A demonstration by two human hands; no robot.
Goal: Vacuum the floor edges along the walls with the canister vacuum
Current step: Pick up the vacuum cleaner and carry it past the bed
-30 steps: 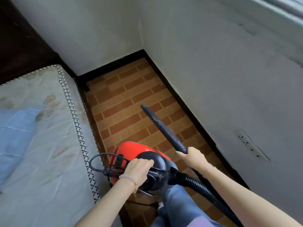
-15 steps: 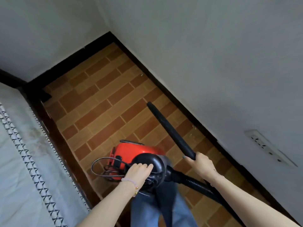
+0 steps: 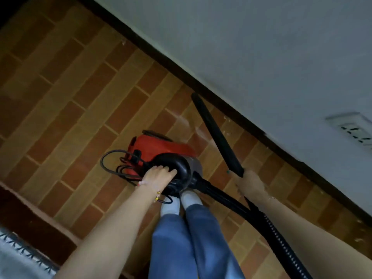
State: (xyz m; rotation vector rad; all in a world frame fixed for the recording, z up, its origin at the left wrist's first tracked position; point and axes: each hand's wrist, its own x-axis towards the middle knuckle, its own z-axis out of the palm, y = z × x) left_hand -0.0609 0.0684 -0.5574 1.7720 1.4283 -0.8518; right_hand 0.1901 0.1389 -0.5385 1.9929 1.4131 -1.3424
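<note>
My left fingers [image 3: 166, 170] grip the canister vacuum [image 3: 161, 144], my right fingers [image 3: 246, 179] clasp the wand [image 3: 217, 133]. The loose cord [image 3: 107, 163] beside my left fingers may snag underfoot.

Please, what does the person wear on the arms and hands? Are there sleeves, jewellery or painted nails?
No sleeves show; both arms are uncovered as far as the picture reaches. The left hand has at its wrist a thin bracelet of pale beads with small gold-coloured pieces. The right hand shows one fingernail painted teal.
</note>
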